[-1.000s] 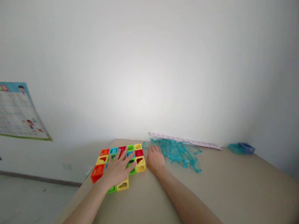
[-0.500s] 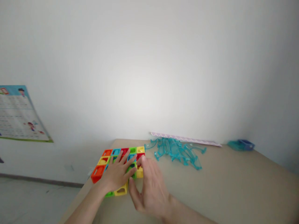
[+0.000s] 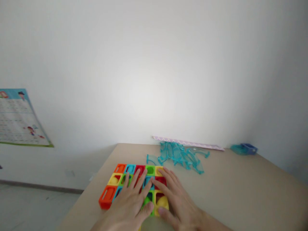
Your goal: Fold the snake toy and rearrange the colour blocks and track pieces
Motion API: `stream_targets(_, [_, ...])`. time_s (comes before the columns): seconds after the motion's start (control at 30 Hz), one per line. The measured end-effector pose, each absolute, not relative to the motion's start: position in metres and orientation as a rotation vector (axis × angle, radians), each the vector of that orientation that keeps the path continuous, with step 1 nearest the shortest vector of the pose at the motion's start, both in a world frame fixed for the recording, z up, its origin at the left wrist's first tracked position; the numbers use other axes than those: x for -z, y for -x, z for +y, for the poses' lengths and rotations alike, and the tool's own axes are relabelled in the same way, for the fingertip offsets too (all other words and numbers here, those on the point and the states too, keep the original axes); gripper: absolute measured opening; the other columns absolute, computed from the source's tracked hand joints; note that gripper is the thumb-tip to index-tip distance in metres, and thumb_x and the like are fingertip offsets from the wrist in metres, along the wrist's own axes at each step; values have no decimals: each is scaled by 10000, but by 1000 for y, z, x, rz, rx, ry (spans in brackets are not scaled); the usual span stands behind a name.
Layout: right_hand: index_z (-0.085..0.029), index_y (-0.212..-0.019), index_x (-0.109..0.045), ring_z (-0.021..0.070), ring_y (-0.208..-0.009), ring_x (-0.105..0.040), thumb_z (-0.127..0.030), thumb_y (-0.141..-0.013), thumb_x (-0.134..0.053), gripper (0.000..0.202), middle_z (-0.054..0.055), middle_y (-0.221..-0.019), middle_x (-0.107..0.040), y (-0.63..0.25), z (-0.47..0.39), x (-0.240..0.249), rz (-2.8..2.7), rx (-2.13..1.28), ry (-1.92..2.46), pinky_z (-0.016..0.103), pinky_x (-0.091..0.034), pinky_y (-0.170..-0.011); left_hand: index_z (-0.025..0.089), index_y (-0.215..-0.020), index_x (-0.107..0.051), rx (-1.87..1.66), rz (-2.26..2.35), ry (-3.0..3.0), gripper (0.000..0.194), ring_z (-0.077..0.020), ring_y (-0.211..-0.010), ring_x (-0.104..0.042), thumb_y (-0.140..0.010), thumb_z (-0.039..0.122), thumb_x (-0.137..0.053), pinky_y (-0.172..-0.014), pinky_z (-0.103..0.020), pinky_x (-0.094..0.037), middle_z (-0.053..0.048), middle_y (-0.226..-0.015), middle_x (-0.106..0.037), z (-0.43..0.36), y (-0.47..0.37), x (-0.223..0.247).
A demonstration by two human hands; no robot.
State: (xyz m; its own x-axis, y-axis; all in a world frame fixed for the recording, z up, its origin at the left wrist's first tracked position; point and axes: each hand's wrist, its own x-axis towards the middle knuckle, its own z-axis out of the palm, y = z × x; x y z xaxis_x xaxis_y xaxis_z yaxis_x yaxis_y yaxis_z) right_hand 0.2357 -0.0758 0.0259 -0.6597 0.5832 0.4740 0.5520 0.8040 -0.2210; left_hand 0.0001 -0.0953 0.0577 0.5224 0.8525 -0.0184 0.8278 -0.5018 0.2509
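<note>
Colourful square blocks, in red, orange, yellow, green and blue, lie joined in a flat panel on the table. My left hand rests palm down over the middle of the panel, its fingers spread. At the panel's right edge, my right hand touches the yellow and red blocks with its fingers apart. Part of the panel's near side is hidden under my left hand.
Translucent teal curved pieces are piled on the table near the wall. Behind them lies a pale patterned strip. A blue container stands at the back right. A poster hangs on the left.
The block panel has moved nearer and to the right, with my left hand on it. My right hand has shifted right, and its fingers have spread over the panel's right edge.
</note>
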Motion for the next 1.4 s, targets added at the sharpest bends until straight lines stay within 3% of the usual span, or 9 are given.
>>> stream_targets(0.13, [-214, -1427, -386, 341, -1338, -348, -505, -833, -554, 682, 168, -1452, -379, -241, -74, -34, -2466, -203, 867, 556, -296, -1076, 260, -1480, -261, -145, 1316, -2490, 705, -323, -1450, -77, -888, 641, -297, -1157, -554, -108, -41, -1572, -87, -88, -14, -69])
stream_targets(0.27, [-210, -1420, -398, 346, -1336, -332, -526, -818, -566, 701, 170, -1462, -354, -245, -74, -38, -2479, -279, 937, 550, -297, -1074, 291, -1194, -649, -467, 1239, -2368, 517, -205, -1271, -482, -959, 497, -238, -1107, -366, -318, -13, -1345, -573, -45, -3, -83])
stream_targets(0.37, [-203, -1379, -454, 353, -1309, -347, -507, -791, -598, 678, 168, -1420, -393, -244, -73, -40, -2490, -320, 908, 546, -305, -1065, 246, -1104, -692, -489, 1052, -2361, 474, -188, -1102, -590, -953, 463, -299, -1025, -307, -399, -25, -1156, -685, -5, 0, -86])
stream_targets(0.5, [-193, -1351, -480, 343, -1260, -376, -488, -775, -607, 659, 167, -1362, -431, -241, -71, -45, -2495, -349, 866, 523, -323, -1047, 250, -874, -744, -391, 989, -2441, 400, -192, -966, -651, -896, 502, -434, -942, -288, -456, -28, -1051, -724, 37, -11, -74])
stream_targets(0.7, [-196, -1350, -482, 343, -1227, -392, -508, -767, -602, 673, 162, -1341, -441, -239, -70, -51, -2524, -381, 870, 514, -322, -1033, 220, -629, -713, -557, 1055, -2329, 329, -237, -994, -654, -756, 510, -622, -956, -316, -445, -53, -958, -747, 86, -14, -58])
stream_targets(0.97, [-173, -1318, -519, 344, -1171, -469, -539, -667, -688, 766, 158, -1340, -496, -241, -76, -66, -2552, -377, 1019, 500, -342, -1031, 123, -987, -719, -1085, 1283, -1895, 519, -277, -973, -649, -842, 552, -466, -808, -369, -509, -140, -1026, -723, 77, 46, -40])
stream_targets(1.07, [-175, -1253, -565, 328, -1132, -521, -521, -711, -660, 650, 149, -1285, -556, -245, -80, -66, -2508, -312, 1018, 465, -391, -994, 123, -942, -723, -1243, 1133, -1465, 436, -241, -805, -676, -783, 511, -604, -723, -335, -520, -128, -888, -735, 51, 71, -20])
stream_targets(1.23, [-164, -1081, -626, 200, -817, -648, -338, -908, -468, 292, 99, -939, -696, -253, -76, -55, -2354, -202, 1065, 299, -476, -755, 126, -953, -712, -1102, 940, -1383, 329, -202, -740, -653, -772, 394, -651, -697, -296, -491, -88, -841, -718, 27, 70, -13])
stream_targets(1.4, [-165, -926, -644, 134, -612, -571, -245, -922, -447, 212, 55, -745, -650, -262, -65, -48, -2223, -87, 1005, 240, -412, -597, 154, -1050, -693, -899, 913, -1751, 361, -246, -981, -609, -739, 336, -681, -865, -315, -450, -80, -1064, -686, 21, 46, -26])
